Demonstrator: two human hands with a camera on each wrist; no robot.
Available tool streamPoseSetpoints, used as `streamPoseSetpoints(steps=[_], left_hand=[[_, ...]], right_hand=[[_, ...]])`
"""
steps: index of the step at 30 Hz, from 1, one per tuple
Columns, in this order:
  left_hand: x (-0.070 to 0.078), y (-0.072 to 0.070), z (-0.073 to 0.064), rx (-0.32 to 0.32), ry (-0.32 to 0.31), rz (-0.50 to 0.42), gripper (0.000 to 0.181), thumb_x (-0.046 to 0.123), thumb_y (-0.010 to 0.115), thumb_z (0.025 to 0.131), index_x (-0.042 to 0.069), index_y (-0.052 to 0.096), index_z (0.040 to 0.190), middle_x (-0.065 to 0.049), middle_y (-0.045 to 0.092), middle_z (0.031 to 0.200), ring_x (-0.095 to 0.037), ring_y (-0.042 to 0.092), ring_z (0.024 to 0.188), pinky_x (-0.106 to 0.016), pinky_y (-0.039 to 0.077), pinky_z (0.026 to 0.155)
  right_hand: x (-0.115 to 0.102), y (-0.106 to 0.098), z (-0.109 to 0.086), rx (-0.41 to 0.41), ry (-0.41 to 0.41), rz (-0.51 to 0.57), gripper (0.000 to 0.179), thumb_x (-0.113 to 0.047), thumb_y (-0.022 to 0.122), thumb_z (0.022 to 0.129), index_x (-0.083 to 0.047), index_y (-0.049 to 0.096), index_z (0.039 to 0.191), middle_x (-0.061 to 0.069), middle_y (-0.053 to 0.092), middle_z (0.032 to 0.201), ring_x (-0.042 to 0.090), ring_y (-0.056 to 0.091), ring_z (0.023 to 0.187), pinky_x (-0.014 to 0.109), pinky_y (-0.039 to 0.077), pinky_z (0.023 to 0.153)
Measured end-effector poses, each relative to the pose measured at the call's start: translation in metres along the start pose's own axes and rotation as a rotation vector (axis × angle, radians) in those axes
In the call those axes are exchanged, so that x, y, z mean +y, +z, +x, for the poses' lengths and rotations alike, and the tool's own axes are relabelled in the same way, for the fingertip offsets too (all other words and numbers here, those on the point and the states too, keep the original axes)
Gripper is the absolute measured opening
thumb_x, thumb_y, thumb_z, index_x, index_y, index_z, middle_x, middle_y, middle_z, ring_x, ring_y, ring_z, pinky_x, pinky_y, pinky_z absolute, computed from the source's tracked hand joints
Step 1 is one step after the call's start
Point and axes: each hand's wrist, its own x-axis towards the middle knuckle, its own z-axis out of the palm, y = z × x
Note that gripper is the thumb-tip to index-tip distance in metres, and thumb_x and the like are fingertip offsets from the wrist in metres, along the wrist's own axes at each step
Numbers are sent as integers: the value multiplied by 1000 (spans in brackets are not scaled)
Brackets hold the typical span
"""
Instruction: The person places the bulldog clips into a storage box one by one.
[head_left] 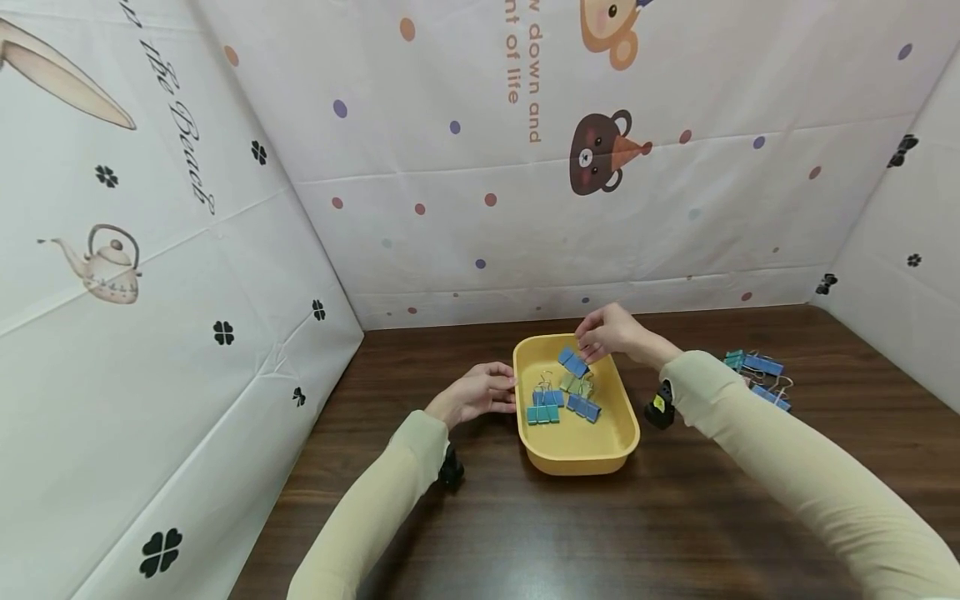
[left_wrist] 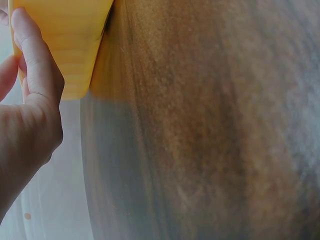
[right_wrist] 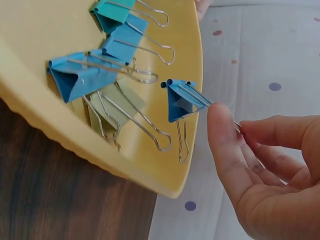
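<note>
My right hand [head_left: 609, 331] pinches a blue binder clip [right_wrist: 180, 102] by one wire handle, between thumb and fingertips. The clip hangs over the far end of a yellow tray [head_left: 577, 458], its other handle dangling. Inside lie a green clip [head_left: 543, 414], two more blue clips [head_left: 582, 407] [right_wrist: 127, 40] and a yellow-green one [right_wrist: 117, 105]. At the tray's left side my left hand [head_left: 480, 392] touches the rim and outer wall, fingers fairly straight. In the left wrist view its thumb [left_wrist: 37, 60] lies along the yellow wall.
On the dark wooden table [head_left: 465, 533], right of the tray and beyond my right forearm, lies a small pile of blue and green binder clips [head_left: 763, 365]. White printed sheets [head_left: 480, 233] stand around the table's back and sides.
</note>
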Motion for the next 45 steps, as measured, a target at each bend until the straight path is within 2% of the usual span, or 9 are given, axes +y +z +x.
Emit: streamPoseSetpoints(steps=[6, 11, 17, 21, 25, 30, 39, 43, 45], left_hand=[[0, 1, 0, 3, -5, -6, 13, 6, 54, 97, 7, 50, 109, -9, 60, 94, -19, 62, 77, -33, 59, 69], [0, 0, 0, 3, -2, -1, 13, 7, 54, 97, 7, 50, 110, -9, 60, 95, -19, 62, 78, -33, 59, 70], [0, 0, -1, -1, -4, -1, 13, 7, 54, 97, 8, 50, 110, -10, 60, 97, -19, 63, 78, -33, 59, 70], [0, 0, 1, -3, -8, 0, 15, 7, 54, 98, 6, 49, 112, -10, 60, 98, -19, 63, 78, -33, 59, 70], [-1, 0, 1, -3, -5, -5, 16, 7, 53, 98, 5, 49, 113, -10, 60, 97, -20, 63, 78, -33, 59, 70], [-1, 1, 0, -16, 21, 10, 11, 6, 52, 98, 5, 48, 109, -8, 59, 92, -19, 61, 77, -32, 58, 69], [0, 1, -2, -21, 17, 24, 16, 6, 53, 98, 4, 47, 113, -9, 59, 93, -18, 61, 76, -32, 59, 70], [-1, 1, -2, -13, 19, 24, 16, 7, 54, 98, 4, 48, 113, -9, 59, 93, -18, 61, 76, -33, 59, 70], [-2, 1, -2, -16, 20, 25, 17, 7, 54, 98, 4, 47, 113, -8, 60, 92, -18, 61, 76, -32, 59, 70]], right_hand=[[3, 3, 0, -11, -1, 14, 21, 4, 55, 93, 15, 55, 110, 23, 66, 89, 25, 70, 71, 40, 61, 72], [6, -9, -6, 35, 10, 4, 24, 3, 54, 93, 16, 55, 113, 18, 65, 89, 25, 69, 70, 43, 60, 75], [19, -47, -18, 154, 4, 6, 26, 1, 53, 94, 18, 52, 114, 7, 67, 78, 20, 69, 65, 35, 61, 66], [35, -78, -28, 234, 18, -41, 28, -4, 49, 96, 17, 52, 114, -3, 65, 70, 14, 68, 62, 33, 60, 63], [52, -105, -41, 299, 29, -104, 29, -7, 49, 97, 18, 51, 111, -2, 64, 69, 9, 65, 59, 29, 59, 59], [78, -128, -56, 345, 58, -226, 31, -11, 49, 96, 17, 53, 108, 3, 64, 70, 11, 62, 59, 30, 57, 56], [118, -151, -71, 445, 138, -456, 26, -13, 48, 88, 6, 63, 82, 2, 61, 59, 17, 56, 54, 31, 47, 51], [129, -155, -72, 480, 185, -536, 27, -12, 45, 84, -10, 51, 58, -1, 49, 49, 16, 43, 48, 29, 34, 50], [134, -156, -74, 475, 205, -539, 29, -11, 45, 84, -13, 49, 55, -2, 46, 48, 17, 42, 48, 30, 34, 49]])
